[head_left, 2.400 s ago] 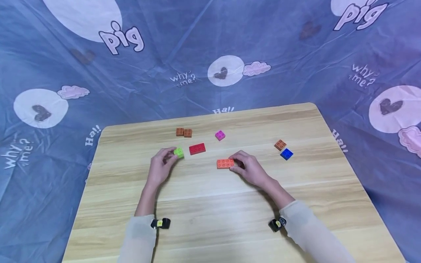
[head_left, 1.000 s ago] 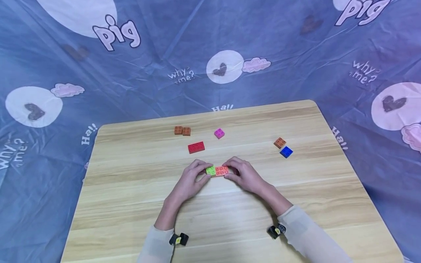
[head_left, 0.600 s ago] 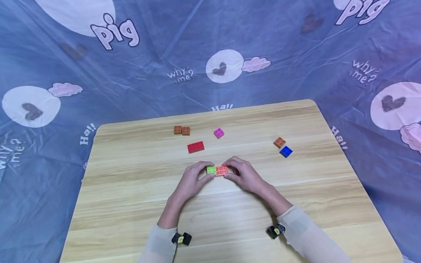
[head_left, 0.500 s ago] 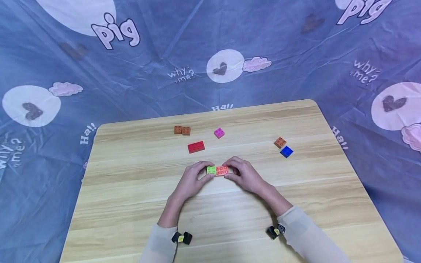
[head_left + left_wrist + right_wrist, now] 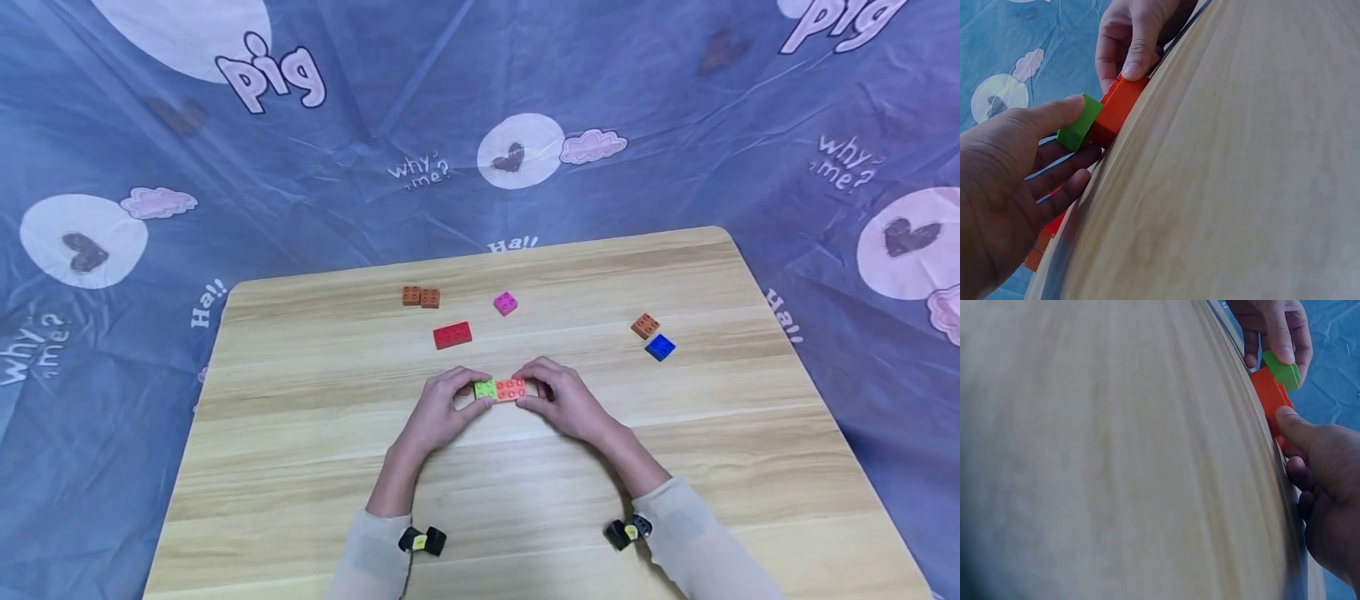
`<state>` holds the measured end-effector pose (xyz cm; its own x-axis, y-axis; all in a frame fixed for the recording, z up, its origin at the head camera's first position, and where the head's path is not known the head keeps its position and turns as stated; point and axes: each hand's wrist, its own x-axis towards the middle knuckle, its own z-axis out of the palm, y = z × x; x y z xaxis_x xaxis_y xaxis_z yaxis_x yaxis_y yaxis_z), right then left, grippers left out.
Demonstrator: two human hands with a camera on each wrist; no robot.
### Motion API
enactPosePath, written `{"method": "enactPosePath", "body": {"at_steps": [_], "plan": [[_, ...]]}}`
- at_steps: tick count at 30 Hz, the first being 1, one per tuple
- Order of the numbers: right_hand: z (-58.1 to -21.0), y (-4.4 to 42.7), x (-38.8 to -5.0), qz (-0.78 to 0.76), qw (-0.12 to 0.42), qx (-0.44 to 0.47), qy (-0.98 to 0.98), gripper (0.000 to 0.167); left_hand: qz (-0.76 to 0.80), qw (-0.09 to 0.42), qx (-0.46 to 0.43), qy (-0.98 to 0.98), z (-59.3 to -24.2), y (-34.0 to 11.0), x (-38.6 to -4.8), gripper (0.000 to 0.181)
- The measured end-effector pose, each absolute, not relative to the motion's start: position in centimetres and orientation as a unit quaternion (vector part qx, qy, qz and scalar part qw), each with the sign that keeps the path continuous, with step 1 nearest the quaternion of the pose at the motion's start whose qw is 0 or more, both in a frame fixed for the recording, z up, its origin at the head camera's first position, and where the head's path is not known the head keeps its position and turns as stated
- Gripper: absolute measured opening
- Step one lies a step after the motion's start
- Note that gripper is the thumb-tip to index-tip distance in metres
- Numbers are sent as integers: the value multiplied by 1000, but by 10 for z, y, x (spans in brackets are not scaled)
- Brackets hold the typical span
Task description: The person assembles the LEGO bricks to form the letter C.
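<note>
Left hand (image 5: 438, 408) pinching a green brick (image 5: 485, 389), right hand (image 5: 566, 404) pinching an orange brick (image 5: 512, 390), between the table's (image 5: 300, 433) left and right edges.

Left to right: the left thumb and fingers are slightly parted, just the green brick's width; that brick is bright lime and square, four round studs on top, set over the orange brick's left end; the orange brick is longer, glossy, six studs showing in two rows, well in from the table's far edge; the right thumb and fingers grip its right end, parted by its width. Fingers hide the bricks' outer ends; whether the green one is fully seated is hard to make out; the table's near edge is cut off.
</note>
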<state>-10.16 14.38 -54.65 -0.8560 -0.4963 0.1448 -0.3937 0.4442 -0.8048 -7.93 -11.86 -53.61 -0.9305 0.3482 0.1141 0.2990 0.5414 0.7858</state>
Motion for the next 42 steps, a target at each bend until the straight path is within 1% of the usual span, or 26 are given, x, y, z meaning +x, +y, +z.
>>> {"method": "enactPosePath", "body": {"at_steps": [6, 13, 19, 22, 25, 29, 31, 35, 39, 41, 42], "plan": [[-547, 146, -101, -458, 55, -255, 850, 34, 450, 26, 188, 873, -535, -117, -82, 31], [-546, 150, -99, -462, 40, -257, 848, 36, 469, 25, 206, 859, -533, -114, -84, 32], [-546, 148, -98, -463, 57, -242, 851, 36, 494, 21, 202, 846, -540, -116, -83, 31], [-548, 150, -96, -471, 57, -237, 848, 41, 503, 24, 199, 841, -545, -117, -83, 31], [-553, 156, -93, -505, 37, -222, 833, 47, 510, 31, 197, 837, -550, -116, -83, 30], [-557, 175, -90, -578, -7, -183, 795, 46, 519, 40, 187, 833, -553, -115, -84, 30], [-556, 190, -89, -614, -39, -152, 773, 44, 523, 43, 181, 832, -554, -115, -84, 30], [-546, 221, -87, -647, -141, -57, 747, 41, 530, 46, 170, 829, -554, -117, -85, 31], [-530, 246, -90, -592, -254, 33, 764, 41, 537, 47, 160, 827, -554, -119, -85, 32], [-526, 256, -93, -557, -285, 67, 777, 43, 537, 46, 159, 827, -554, -120, -86, 32], [-527, 262, -95, -538, -292, 81, 787, 45, 537, 45, 159, 827, -554, -121, -86, 32]]}}
